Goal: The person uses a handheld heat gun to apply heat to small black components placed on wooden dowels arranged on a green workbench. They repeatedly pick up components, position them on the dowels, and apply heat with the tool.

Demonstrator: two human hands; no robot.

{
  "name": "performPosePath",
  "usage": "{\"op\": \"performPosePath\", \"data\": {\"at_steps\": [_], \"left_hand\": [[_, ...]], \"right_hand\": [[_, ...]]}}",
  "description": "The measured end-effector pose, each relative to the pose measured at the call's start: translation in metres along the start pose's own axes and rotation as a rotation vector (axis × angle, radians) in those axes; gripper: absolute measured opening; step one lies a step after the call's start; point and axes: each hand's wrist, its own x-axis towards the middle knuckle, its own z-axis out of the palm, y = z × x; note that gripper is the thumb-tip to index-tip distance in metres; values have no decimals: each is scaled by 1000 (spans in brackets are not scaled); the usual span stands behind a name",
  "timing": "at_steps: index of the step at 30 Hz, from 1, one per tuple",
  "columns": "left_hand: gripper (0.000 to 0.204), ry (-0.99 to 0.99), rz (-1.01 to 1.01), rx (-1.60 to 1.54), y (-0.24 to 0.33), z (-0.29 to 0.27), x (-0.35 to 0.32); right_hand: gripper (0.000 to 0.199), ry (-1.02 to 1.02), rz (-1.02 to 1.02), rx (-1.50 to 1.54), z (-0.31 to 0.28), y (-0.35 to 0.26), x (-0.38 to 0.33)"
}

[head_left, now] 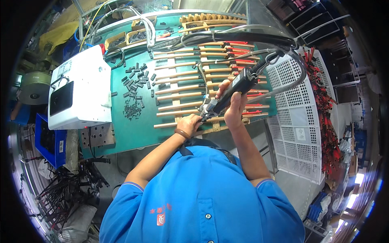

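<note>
Bright, even overhead light with soft, weak shadows. Strong fisheye bending and black vignette at the rim. Glare at lower right corner. Sharp in centre.

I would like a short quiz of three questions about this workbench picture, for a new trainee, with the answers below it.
1. True or false: the right hand grips the black powered screwdriver that hangs from a cable.
2. Multiple choice: where do the small black plastic parts lie? A) in the white perforated plastic crate; B) loose on the green bench mat; C) on top of the white box-shaped machine.
3. Fill in: the left hand rests at the near end of the row of long ______ rods with red tips.

Key: 1 true; 2 B; 3 wooden-coloured.
</note>
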Motion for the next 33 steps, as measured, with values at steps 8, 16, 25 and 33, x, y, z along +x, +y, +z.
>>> {"op": "performPosePath", "data": {"at_steps": [8, 16, 25, 33], "left_hand": [[16, -106, -38, -3, 0, -7, 1], [18, -135, -19, 32, -6, -4, 0], [18, -126, -6, 28, -4, -8, 2], [15, -110, -2, -6, -4, -7, 2]], "right_hand": [[39, 135, 37, -121, 12, 0, -4], [32, 224, 1, -285, 21, 6, -9], [12, 307, -20, -253, 34, -5, -9], [9, 267, -53, -152, 45, -15, -9]]}}
